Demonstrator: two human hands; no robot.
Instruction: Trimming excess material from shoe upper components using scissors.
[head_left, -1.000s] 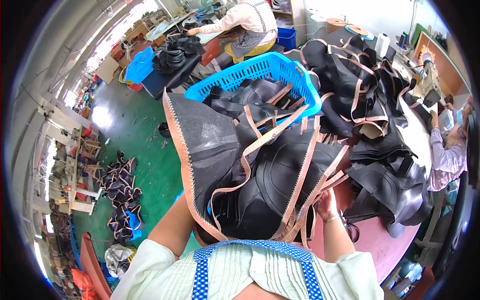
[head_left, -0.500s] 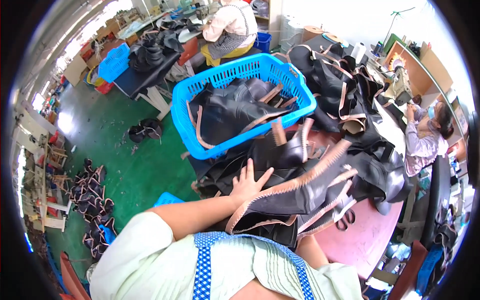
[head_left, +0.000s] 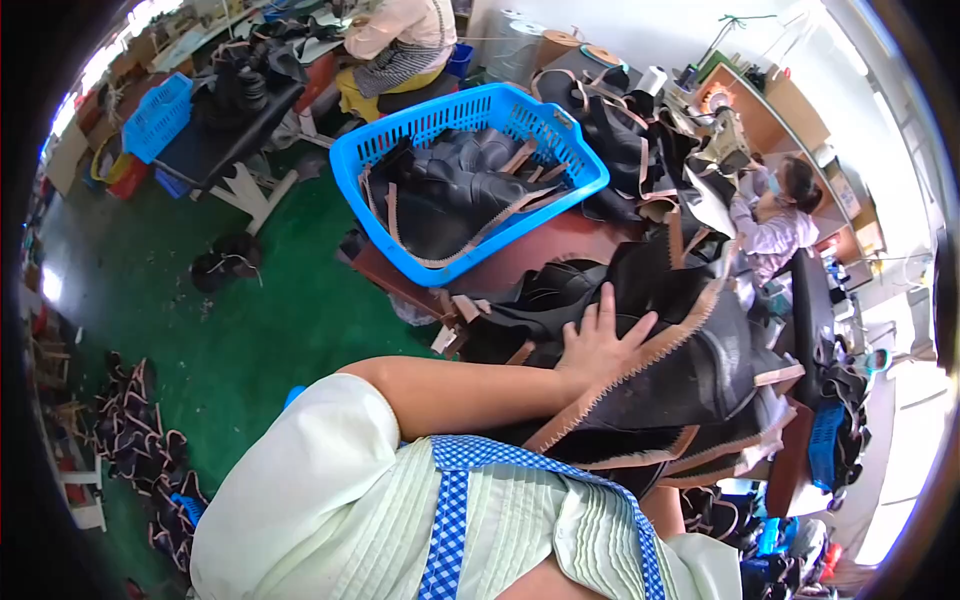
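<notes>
Just right of the middle, our left hand (head_left: 598, 360) lies across a bundle of black sheet pieces (head_left: 700, 375), its fingers (head_left: 607, 312) spread and resting on the dark surface beside a tan zigzag edge (head_left: 655, 350). Our right forearm (head_left: 664, 510) comes in from the near side and goes under that bundle, which hides the right hand, so we cannot tell how its fingers stand. Beyond the bundle, and apart from it, we see a blue basket (head_left: 375, 235) of black pieces (head_left: 440, 210) on the reddish-brown tabletop (head_left: 540, 245). Right of the basket, a heap of tan-edged pieces (head_left: 615, 150) lies near a white thread cone (head_left: 652, 80), and a person in lavender (head_left: 775, 228) is close to a sewing machine (head_left: 727, 140). At the far left sits another person (head_left: 405, 35), and on the green floor (head_left: 310, 285) a long dark pile (head_left: 135, 430) stretches along the near left.
</notes>
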